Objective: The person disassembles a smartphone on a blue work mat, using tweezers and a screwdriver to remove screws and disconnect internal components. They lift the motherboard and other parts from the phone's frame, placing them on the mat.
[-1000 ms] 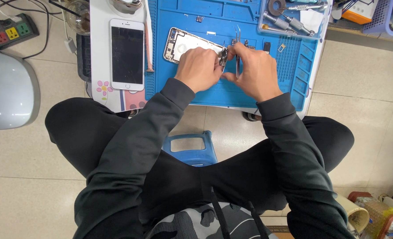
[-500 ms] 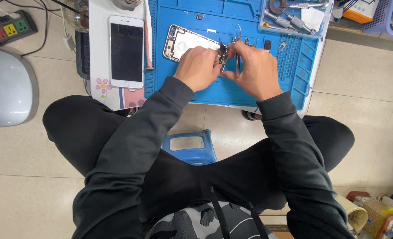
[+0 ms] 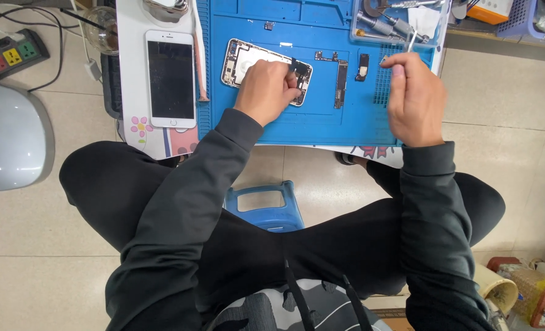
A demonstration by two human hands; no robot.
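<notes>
An opened phone housing lies on the blue work mat. My left hand rests over its right end, with the fingertips pinched on a small black part there. My right hand is off to the right above the mat's edge, closed around thin metal tweezers that point away from me. Between the hands, a narrow logic board and a small dark component lie loose on the mat.
A white phone lies face up, screen dark, left of the mat. A tray with tools sits at the mat's far right corner. A power strip and a grey rounded object are on the floor at left, and a blue stool is below me.
My right hand has pulled away from the housing to the right with the tweezers. The logic board now lies uncovered on the mat. My left hand stays on the housing.
</notes>
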